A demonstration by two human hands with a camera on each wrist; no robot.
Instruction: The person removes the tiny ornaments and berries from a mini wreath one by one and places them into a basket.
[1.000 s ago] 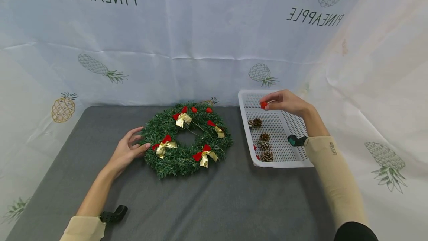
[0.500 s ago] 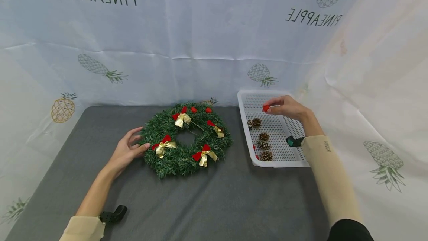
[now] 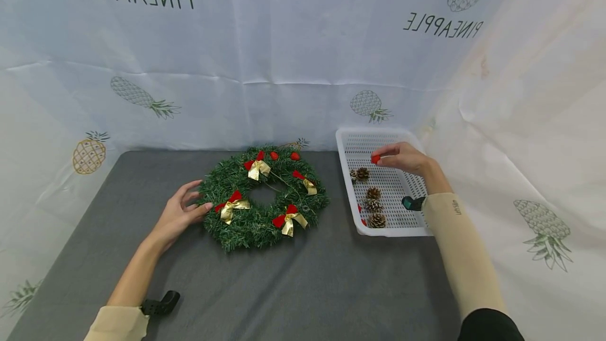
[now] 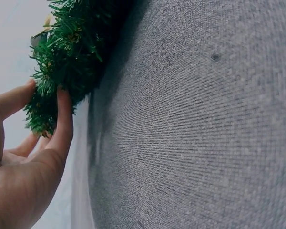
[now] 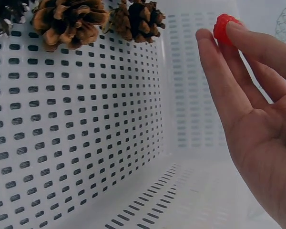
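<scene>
A green artificial Christmas wreath [image 3: 232,236] lies on the grey table, dressed with red-and-gold bows [image 3: 289,220] and two red berries [image 3: 274,156] at its far side. My left hand [image 3: 179,212] holds the wreath's left edge, the thumb and fingers on either side of the needles [image 4: 62,71]. Over a white perforated basket [image 3: 349,193], my right hand [image 3: 404,159] pinches a bumpy red raspberry [image 5: 225,28] between thumb and fingers. Brown pine cones [image 5: 69,21] sit along the basket's left part, below the right hand.
Red pieces [image 3: 364,222] show against the basket's left wall, partly hidden by it. A pale curtain [image 3: 293,41] printed with pineapples hangs behind the table. Grey cloth [image 3: 303,283] covers the tabletop in front of wreath and basket.
My right hand has lowered slightly toward the basket with the raspberry in its fingers, and its forearm has shifted left. The left hand and the wreath have stayed in place.
</scene>
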